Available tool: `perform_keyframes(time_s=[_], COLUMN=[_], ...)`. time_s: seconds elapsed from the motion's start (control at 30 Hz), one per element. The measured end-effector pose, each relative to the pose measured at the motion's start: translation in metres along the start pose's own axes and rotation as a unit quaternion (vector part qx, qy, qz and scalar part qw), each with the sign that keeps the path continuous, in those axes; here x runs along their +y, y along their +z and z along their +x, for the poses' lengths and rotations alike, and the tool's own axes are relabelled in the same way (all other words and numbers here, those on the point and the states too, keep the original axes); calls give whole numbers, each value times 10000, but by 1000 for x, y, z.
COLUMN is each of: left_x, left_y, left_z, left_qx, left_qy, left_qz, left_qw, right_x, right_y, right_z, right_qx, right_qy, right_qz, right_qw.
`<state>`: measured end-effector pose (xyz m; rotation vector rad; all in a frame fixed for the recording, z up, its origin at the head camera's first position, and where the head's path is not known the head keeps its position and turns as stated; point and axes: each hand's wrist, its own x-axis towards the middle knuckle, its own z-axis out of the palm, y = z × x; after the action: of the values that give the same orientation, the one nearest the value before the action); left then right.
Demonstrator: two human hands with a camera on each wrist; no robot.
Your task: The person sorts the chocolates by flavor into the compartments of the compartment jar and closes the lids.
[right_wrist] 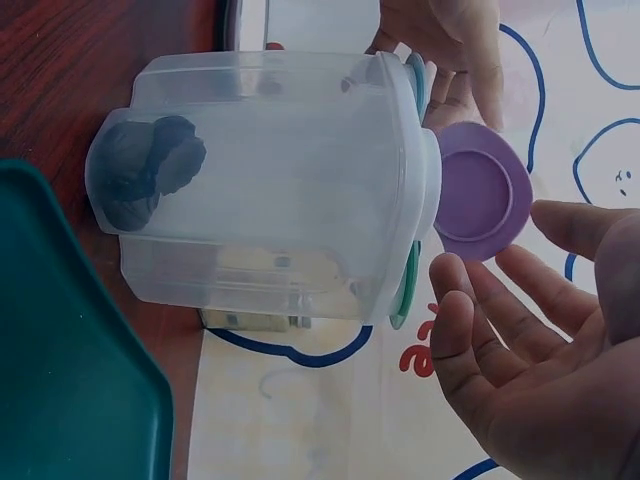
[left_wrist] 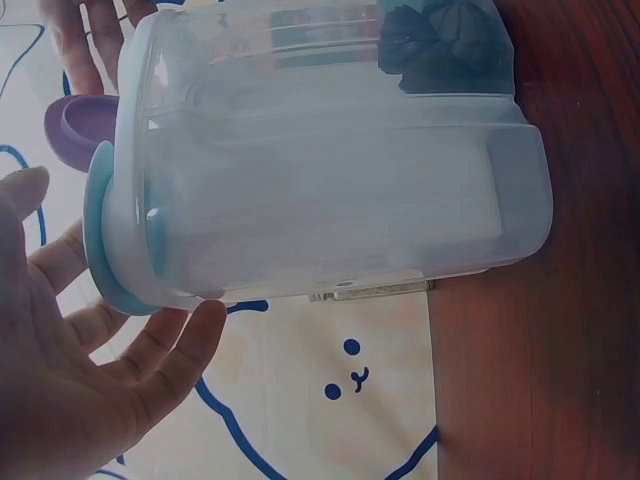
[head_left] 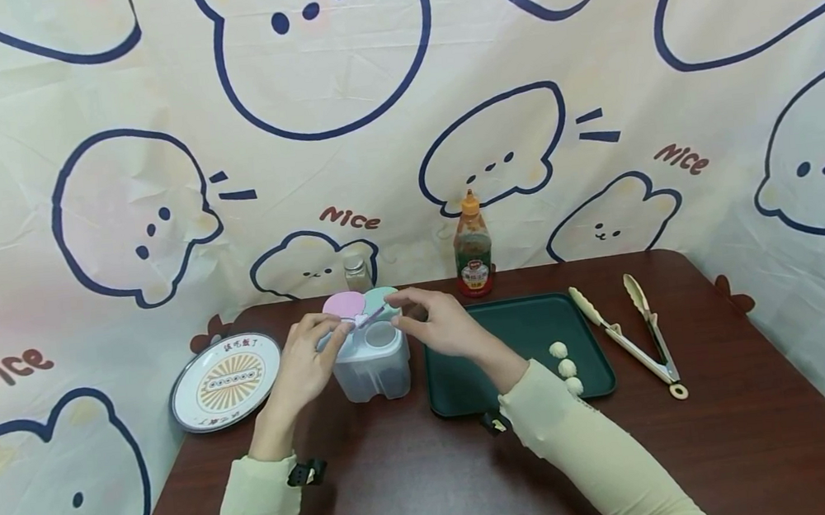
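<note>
A translucent lidded storage box [head_left: 373, 376] stands upright on the table, with a pink lid [head_left: 344, 305] and a green lid [head_left: 381, 298] on top. One round opening [head_left: 380, 335] at its front right is uncovered. Above it a purple lid [right_wrist: 476, 196] stands on edge, and my right hand [head_left: 450, 323] pinches its rim between thumb and fingers. My left hand [head_left: 308, 359] rests loosely spread fingers against the box's top corner, by a light blue lid [left_wrist: 98, 230]. Dark lumps [right_wrist: 147, 168] sit at the bottom of one compartment.
A dark green tray [head_left: 471, 397] with several small white balls [head_left: 567, 368] lies to the right, tongs [head_left: 641, 351] beyond it. At the back stand a sauce bottle [head_left: 473, 252] and a glass shaker [head_left: 357, 273]. A round plate [head_left: 226, 383] lies at left.
</note>
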<state>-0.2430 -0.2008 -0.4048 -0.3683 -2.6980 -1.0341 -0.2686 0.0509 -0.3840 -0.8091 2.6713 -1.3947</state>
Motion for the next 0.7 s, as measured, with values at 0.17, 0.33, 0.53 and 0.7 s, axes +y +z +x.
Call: perform_keyframes(time_s=[0.17,0.33,0.53,0.7], left_x=[-1,-1,-1,0], left_y=[0,0,0,0], left_z=[0,1,0,0], left_qx=[58,82,79,81], left_qy=[172,181,174,179], left_qz=[-32,-33,-23,2], left_qw=[9998,9998,9998,9998], right_x=[1,3,8,11], right_y=[0,1,6,14], right_z=[-3,-4,-4,-4], right_qx=[21,46,97,164], right_qy=[86,273,236,34], right_qz=[42,71,87,-146], right_qw=[10000,9996,9996,9998])
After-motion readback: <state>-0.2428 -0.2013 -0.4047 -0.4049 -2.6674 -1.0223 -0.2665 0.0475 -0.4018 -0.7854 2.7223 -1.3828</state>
